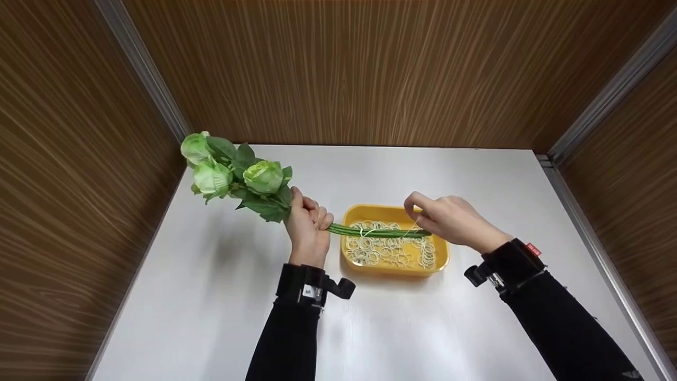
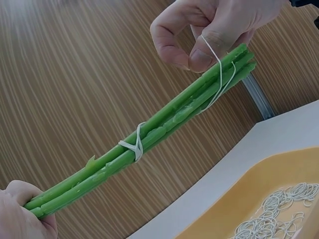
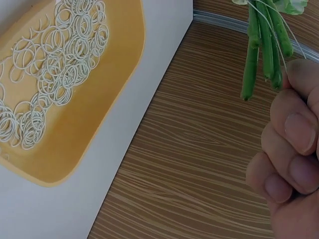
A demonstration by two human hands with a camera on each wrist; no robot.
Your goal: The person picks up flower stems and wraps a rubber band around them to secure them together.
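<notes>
rubber band point(image 2: 219, 74) prob. pinched by r hand point(image 1: 449, 219) fingertips

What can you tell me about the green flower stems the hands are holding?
The flower stems are long, straight and bright green, a few bunched side by side, and look like plastic. A pale rubber band is wound tight round their middle. The left hand grips them just below the leaves, holding them level above the yellow tray. At the cut ends, the right hand pinches a second pale band stretched over them.
</notes>
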